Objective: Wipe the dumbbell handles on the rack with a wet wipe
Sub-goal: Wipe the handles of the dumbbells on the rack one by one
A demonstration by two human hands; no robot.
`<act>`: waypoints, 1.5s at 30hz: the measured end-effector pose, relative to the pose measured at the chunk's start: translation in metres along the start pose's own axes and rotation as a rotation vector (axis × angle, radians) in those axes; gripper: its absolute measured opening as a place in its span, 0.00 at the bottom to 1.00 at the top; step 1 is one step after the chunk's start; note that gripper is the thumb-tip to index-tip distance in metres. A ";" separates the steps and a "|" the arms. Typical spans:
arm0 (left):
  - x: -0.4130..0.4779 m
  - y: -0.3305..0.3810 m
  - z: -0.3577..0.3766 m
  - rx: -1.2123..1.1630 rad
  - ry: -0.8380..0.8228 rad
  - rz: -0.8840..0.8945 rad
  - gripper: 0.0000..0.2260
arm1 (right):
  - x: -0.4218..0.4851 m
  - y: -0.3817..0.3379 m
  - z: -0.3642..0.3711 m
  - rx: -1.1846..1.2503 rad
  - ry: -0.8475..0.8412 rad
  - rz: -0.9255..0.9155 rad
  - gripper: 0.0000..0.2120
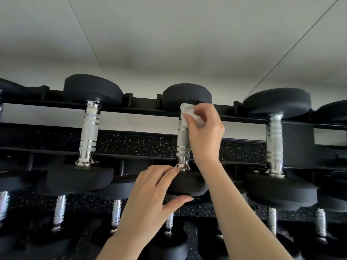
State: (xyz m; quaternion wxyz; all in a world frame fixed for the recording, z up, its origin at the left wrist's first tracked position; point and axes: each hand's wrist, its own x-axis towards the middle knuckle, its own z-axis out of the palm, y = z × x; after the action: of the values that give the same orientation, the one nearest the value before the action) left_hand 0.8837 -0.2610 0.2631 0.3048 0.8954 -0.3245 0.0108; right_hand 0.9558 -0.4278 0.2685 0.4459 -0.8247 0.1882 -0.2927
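Black rubber fills the lower part of the view: the near head (pixel 187 182) of the middle dumbbell on the top shelf sits in the grasp of the left hand (pixel 150 194). Its fingers lie close together across the top of that head, with their tips touching the flared chrome collar at the foot of the handle, and the thumb hooks underneath the rim, so the head is clamped between them. Below and behind this hand, a lower row of dumbbells (pixel 116 212) shows chrome handles and dark heads over a speckled black floor (pixel 131 143).

Further up, the right hand (pixel 204 132) reaches past the left along the right side of the middle handle (pixel 183 141). Its thumb and curled fingers pinch a crumpled white wet wipe (pixel 187 112), which is pressed against the upper end of the handle, just under the far head (pixel 186 96).

The black rack (pixel 144 106) carries this dumbbell between two others: a left dumbbell (pixel 89 132) and a right dumbbell (pixel 274 141), both lying in their cradles with knurled, banded chrome handles bare. More heads show at both edges of the view.

Beyond the rack stands a pale panelled wall (pixel 169 44) with thin seams running across it.
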 end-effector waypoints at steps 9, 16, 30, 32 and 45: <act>-0.005 -0.009 -0.001 -0.085 0.008 -0.018 0.24 | -0.001 0.000 -0.004 -0.064 -0.050 -0.037 0.00; -0.005 -0.011 -0.001 -0.126 0.018 -0.018 0.24 | -0.029 0.000 -0.028 -0.102 -0.343 0.023 0.03; -0.006 -0.015 -0.003 -0.186 0.053 -0.077 0.24 | -0.041 -0.001 -0.066 -0.108 -0.617 0.377 0.05; -0.006 -0.015 -0.002 -0.185 0.050 -0.082 0.24 | -0.043 0.001 -0.065 -0.083 -0.579 0.395 0.05; -0.010 -0.017 0.001 -0.187 0.041 -0.085 0.24 | -0.041 0.004 -0.046 0.102 -0.263 0.399 0.07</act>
State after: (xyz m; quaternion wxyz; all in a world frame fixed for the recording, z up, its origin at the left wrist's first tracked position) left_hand 0.8860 -0.2457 0.2510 0.3937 0.8756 -0.2795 -0.0140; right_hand 0.8950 -0.4350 0.2721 0.5567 -0.7786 0.2724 -0.0980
